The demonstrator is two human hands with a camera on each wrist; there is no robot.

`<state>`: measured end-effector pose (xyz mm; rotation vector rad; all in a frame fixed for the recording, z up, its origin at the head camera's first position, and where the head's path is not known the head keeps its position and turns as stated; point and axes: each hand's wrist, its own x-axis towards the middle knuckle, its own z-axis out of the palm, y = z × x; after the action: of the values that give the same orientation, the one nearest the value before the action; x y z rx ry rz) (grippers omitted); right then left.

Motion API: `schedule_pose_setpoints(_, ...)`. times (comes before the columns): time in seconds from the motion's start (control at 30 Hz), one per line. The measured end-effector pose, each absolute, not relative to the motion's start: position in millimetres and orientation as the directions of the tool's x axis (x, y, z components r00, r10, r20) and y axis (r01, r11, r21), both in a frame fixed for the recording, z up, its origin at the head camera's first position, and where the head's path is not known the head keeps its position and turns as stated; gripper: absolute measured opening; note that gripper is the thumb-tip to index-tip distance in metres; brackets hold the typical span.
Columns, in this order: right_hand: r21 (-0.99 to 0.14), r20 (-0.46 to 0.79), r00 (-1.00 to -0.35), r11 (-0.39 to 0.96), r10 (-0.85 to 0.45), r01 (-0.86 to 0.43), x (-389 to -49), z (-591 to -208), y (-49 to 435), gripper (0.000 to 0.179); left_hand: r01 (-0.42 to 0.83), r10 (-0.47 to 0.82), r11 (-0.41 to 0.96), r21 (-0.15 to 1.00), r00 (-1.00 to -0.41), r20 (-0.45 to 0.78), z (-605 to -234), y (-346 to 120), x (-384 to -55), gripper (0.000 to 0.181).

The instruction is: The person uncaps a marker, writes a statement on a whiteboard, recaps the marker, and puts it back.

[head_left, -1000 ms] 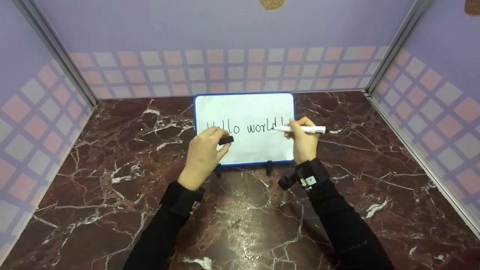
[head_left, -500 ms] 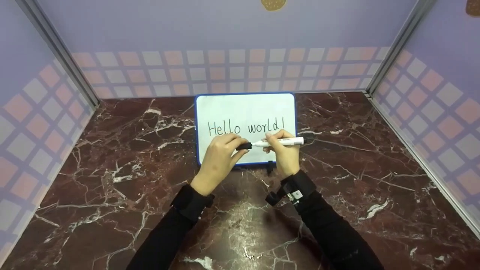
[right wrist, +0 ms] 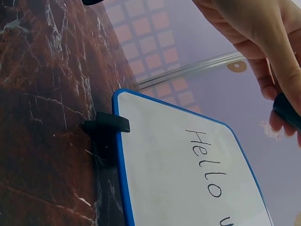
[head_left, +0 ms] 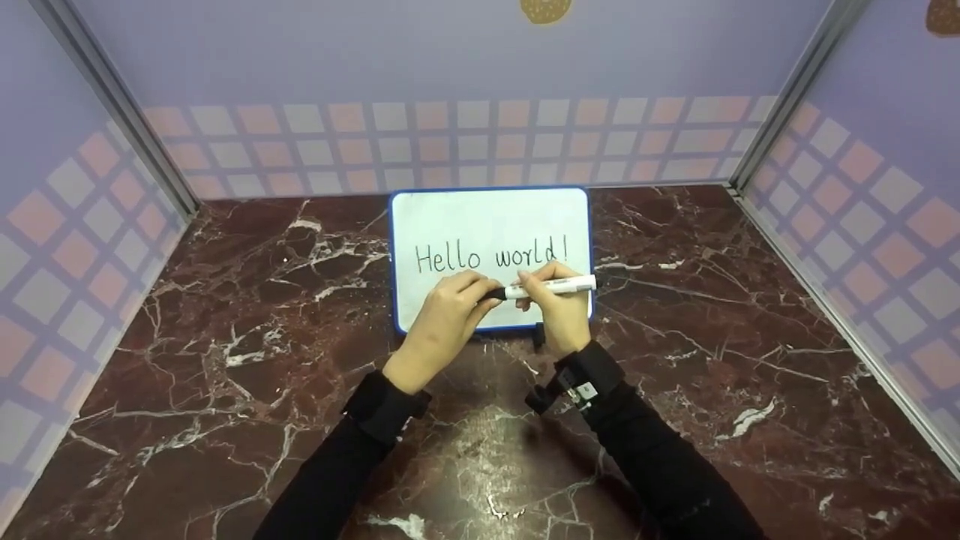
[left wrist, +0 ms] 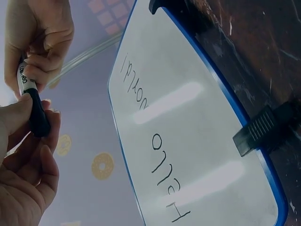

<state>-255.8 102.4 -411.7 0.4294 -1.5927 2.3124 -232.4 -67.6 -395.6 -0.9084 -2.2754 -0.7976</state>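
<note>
My left hand (head_left: 442, 319) pinches the black cap (left wrist: 38, 113), which sits over the tip end of a white marker (head_left: 566, 285). From the other side my right hand (head_left: 561, 311) grips the marker's white barrel, held level in front of the whiteboard. The whiteboard (head_left: 487, 217) has a blue frame and reads "Hello world!" in black. In the left wrist view both hands meet at the marker, apart from the board. The right wrist view cuts off the marker and shows fingers around the dark cap (right wrist: 287, 112).
Black clip feet (left wrist: 261, 132) hold the whiteboard's lower edge above the dark red marbled table (head_left: 225, 420). Purple walls with pink and white checks (head_left: 431, 142) close off the back and sides.
Both hands have come together below the writing. The marker has moved left and down, and its white tip has gone into the black cap.
</note>
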Motion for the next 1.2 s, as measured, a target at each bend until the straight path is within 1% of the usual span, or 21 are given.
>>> schedule_pose_setpoints(0.1, -0.836, 0.422, -0.905, -0.36, 0.059, -0.414, -257, -412, 100, 0.032, 0.739, 0.406, 0.56, 0.374, -0.639, 0.654, -395, -70, -232, 0.021)
schedule_pose_setpoints(0.27, -0.832, 0.473, -0.881, -0.346, -0.032, -0.434, -259, -411, 99, 0.034, 0.719, 0.396, 0.494, 0.489, -0.687, 0.609, -393, -75, -231, 0.021)
schedule_pose_setpoints(0.43, -0.83, 0.503, -0.86, -0.324, -0.084, -0.454, -262, -414, 104, 0.036, 0.696, 0.409, 0.469, 0.544, -0.716, 0.565, -392, -74, -230, 0.022)
schedule_pose_setpoints(0.53, -0.837, 0.506, -0.856, -0.298, -0.104, -0.459, -262, -416, 107, 0.037, 0.687, 0.412, 0.47, 0.555, -0.726, 0.55, -394, -73, -231, 0.022)
schedule_pose_setpoints(0.67, -0.842, 0.521, -0.843, -0.241, -0.133, -0.483, -264, -414, 113, 0.033, 0.693, 0.404, 0.463, 0.553, -0.72, 0.564, -397, -71, -233, 0.022)
schedule_pose_setpoints(0.77, -0.844, 0.527, -0.832, -0.224, -0.174, -0.488, -266, -411, 119, 0.022, 0.707, 0.397, 0.46, 0.537, -0.705, 0.588, -398, -70, -234, 0.023)
schedule_pose_setpoints(0.83, -0.846, 0.522, -0.831, -0.244, -0.194, -0.474, -268, -408, 123, 0.015, 0.711, 0.392, 0.465, 0.527, -0.699, 0.598, -398, -70, -236, 0.023)
schedule_pose_setpoints(0.9, -0.837, 0.532, -0.83, -0.256, -0.17, -0.484, -272, -407, 128, 0.02, 0.708, 0.383, 0.48, 0.518, -0.701, 0.602, -398, -71, -237, 0.023)
schedule_pose_setpoints(0.97, -0.813, 0.572, -0.813, -0.201, -0.106, -0.546, -276, -406, 132, 0.029, 0.702, 0.376, 0.497, 0.51, -0.704, 0.602, -398, -73, -239, 0.023)
schedule_pose_setpoints(1.0, -0.796, 0.6, -0.798, -0.148, -0.066, -0.586, -277, -406, 135, 0.033, 0.699, 0.37, 0.509, 0.503, -0.705, 0.604, -398, -74, -240, 0.023)
schedule_pose_setpoints(1.03, -0.763, 0.645, -0.763, -0.066, -0.03, -0.643, -279, -406, 137, 0.035, 0.696, 0.364, 0.519, 0.497, -0.706, 0.608, -399, -76, -240, 0.022)
schedule_pose_setpoints(1.07, -0.708, 0.705, -0.709, 0.042, -0.009, -0.705, -280, -406, 140, 0.037, 0.693, 0.359, 0.529, 0.49, -0.706, 0.61, -399, -77, -241, 0.022)
schedule_pose_setpoints(1.13, -0.55, 0.819, -0.573, 0.252, -0.023, -0.797, -282, -407, 144, 0.041, 0.69, 0.352, 0.544, 0.478, -0.705, 0.616, -399, -79, -242, 0.021)
schedule_pose_setpoints(1.2, -0.344, 0.904, -0.416, 0.413, -0.097, -0.843, -284, -409, 146, 0.042, 0.685, 0.346, 0.556, 0.47, -0.705, 0.619, -399, -80, -242, 0.021)
